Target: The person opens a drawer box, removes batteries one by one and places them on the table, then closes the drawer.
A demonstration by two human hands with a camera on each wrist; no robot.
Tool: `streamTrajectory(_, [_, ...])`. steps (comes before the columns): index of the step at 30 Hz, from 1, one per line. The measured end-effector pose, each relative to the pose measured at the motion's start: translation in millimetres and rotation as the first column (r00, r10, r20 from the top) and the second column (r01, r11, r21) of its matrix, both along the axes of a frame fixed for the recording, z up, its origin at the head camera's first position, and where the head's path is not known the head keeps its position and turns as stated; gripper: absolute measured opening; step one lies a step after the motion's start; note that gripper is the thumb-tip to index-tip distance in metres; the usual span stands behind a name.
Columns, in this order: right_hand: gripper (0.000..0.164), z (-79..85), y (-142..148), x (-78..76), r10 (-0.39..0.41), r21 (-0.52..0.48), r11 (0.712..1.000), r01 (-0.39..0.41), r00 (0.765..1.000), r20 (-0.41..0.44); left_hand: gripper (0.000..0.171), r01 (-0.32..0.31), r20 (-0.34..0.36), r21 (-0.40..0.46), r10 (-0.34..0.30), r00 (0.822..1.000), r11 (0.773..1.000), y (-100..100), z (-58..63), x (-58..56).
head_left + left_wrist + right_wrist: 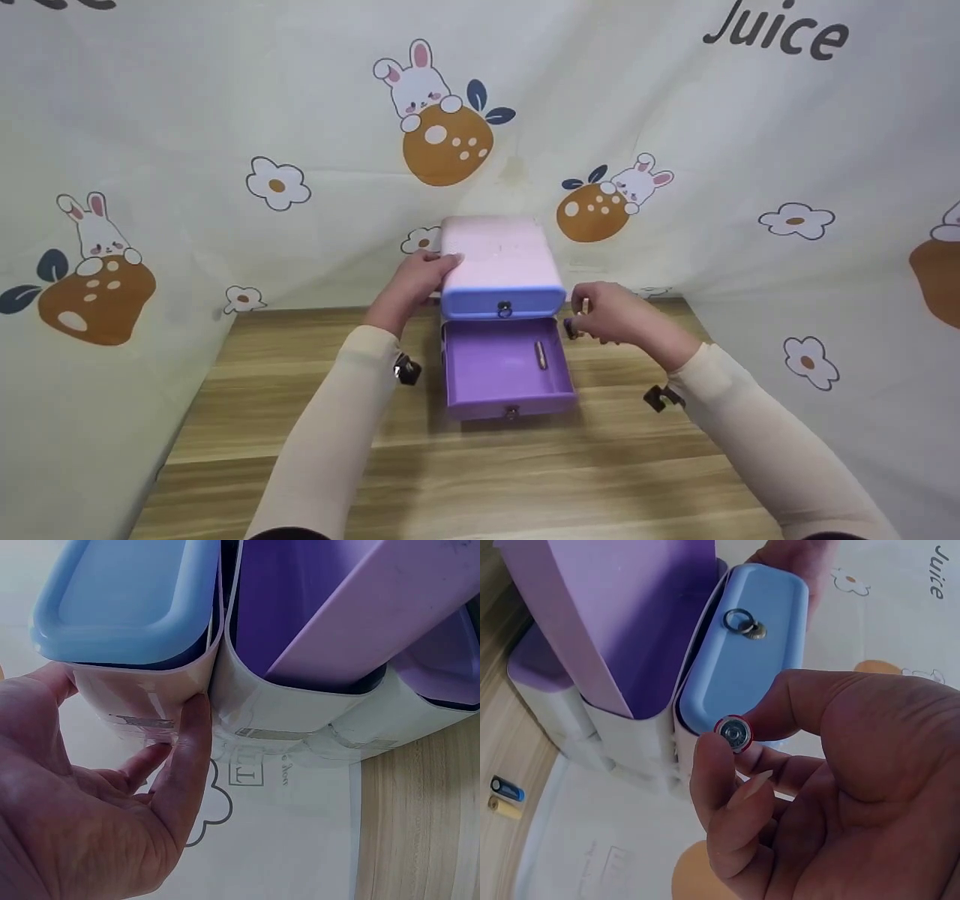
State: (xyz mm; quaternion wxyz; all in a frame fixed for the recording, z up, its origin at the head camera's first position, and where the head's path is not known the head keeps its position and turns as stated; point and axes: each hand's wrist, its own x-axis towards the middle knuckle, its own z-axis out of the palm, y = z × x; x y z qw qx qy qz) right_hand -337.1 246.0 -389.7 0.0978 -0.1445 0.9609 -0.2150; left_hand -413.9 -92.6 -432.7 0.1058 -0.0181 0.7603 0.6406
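A small stacked drawer unit (501,251) has a pink top, a closed blue drawer (480,304) and a pulled-out purple drawer (487,367) below it. One battery (541,355) lies inside the purple drawer, toward its right side. My left hand (416,285) holds the unit's upper left side, thumb on the top edge; in the left wrist view its fingers press the pink shell. To the right of the unit, my right hand (619,319) pinches a battery (733,733) between thumb and fingers, its round metal end and red rim facing the wrist camera.
On the wooden table (495,480), right of the unit, lie a blue battery (508,787) and a tan one (504,807) side by side. Another purple drawer (544,660) sits closed at the bottom. A printed cloth (337,112) hangs close behind the unit.
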Motion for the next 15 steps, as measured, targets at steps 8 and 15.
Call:
streamTrajectory(8, [0.01,1.5,9.9,-13.8,-0.038,0.0,0.999,0.038,0.999,0.008,0.08,-0.01,-0.005,-0.015,0.01,1.0,1.0,-0.4,0.1,-1.4])
streamTrajectory(15, [0.01,-1.2,18.3,-25.1,-0.041,0.01,0.999,0.042,0.999,-0.022,0.084,-0.008,-0.011,-0.053,0.008,1.0,0.999,0.2,0.5,-1.3])
